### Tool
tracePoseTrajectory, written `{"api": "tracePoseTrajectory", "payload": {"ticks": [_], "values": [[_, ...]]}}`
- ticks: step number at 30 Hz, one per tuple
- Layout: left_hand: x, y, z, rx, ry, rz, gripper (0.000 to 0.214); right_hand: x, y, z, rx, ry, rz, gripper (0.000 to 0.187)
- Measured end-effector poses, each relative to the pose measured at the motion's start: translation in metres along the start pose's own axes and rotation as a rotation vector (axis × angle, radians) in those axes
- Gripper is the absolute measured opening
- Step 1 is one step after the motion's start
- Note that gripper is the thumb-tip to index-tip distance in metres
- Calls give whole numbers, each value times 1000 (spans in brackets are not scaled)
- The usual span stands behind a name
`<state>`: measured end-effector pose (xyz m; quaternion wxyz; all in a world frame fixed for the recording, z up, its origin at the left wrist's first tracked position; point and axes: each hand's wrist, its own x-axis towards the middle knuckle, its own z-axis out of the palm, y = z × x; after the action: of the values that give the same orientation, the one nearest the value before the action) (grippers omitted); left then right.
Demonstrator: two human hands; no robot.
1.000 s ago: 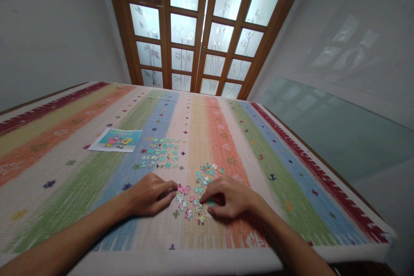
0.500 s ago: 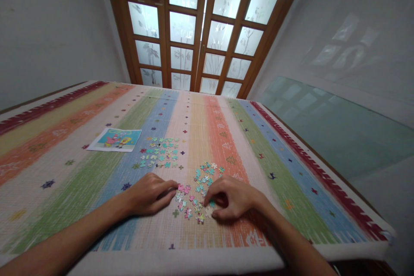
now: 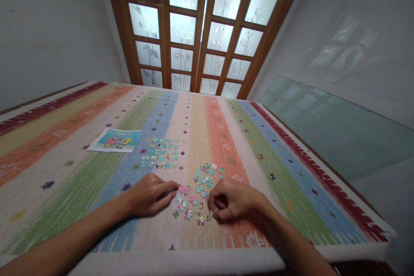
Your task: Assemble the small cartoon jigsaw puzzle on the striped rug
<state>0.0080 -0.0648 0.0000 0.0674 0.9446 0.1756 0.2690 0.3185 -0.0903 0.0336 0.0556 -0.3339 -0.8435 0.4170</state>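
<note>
My left hand (image 3: 152, 194) rests on the cloth left of the loose jigsaw puzzle pieces (image 3: 203, 180). Its index finger and thumb are stretched out a little apart, and the index fingertip is at a pink puzzle piece (image 3: 180, 187). On the right side of the loose pieces, my right hand (image 3: 233, 199) is curled, its thumb and index finger brought close together at a puzzle piece, mostly hidden by the fingers. A bit of teal shows inside the curl of that hand. Pink, yellow and white pieces (image 3: 188, 214) lie between the two hands.
Farther off, more puzzle pieces (image 3: 161, 152) lie spread in rough rows. Left of them is a printed cartoon picture (image 3: 116, 140). A striped tablecloth (image 3: 265, 155) covers the table. Beyond stand wooden doors with glass panes (image 3: 197, 30); a glass panel (image 3: 323, 116) leans at the right wall.
My right hand has shifted slightly right, and its thumb and index finger have drawn closer together. The pale piece at its thumb is now mostly hidden. My left hand stays in place.
</note>
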Motion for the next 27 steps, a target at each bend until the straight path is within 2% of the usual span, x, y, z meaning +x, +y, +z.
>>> {"api": "tracePoseTrajectory", "payload": {"ticks": [5,12,15,18,23,27], "values": [[0,0,0,-1,3,-3,22,-1,2,0,31,43,-3,7],[0,-1,0,5,-4,9,23,-4,7,-5,-144,393,-23,8],[0,-1,0,4,-1,6,23,-5,13,-12,-291,553,42,6],[-1,0,0,6,-9,-8,24,-6,22,-20,-426,647,142,10],[-1,-1,1,-7,-12,-4,23,-7,36,-25,-599,724,283,14],[-3,-2,1,-32,-9,5,22,-6,39,-25,-674,691,396,20]]}}
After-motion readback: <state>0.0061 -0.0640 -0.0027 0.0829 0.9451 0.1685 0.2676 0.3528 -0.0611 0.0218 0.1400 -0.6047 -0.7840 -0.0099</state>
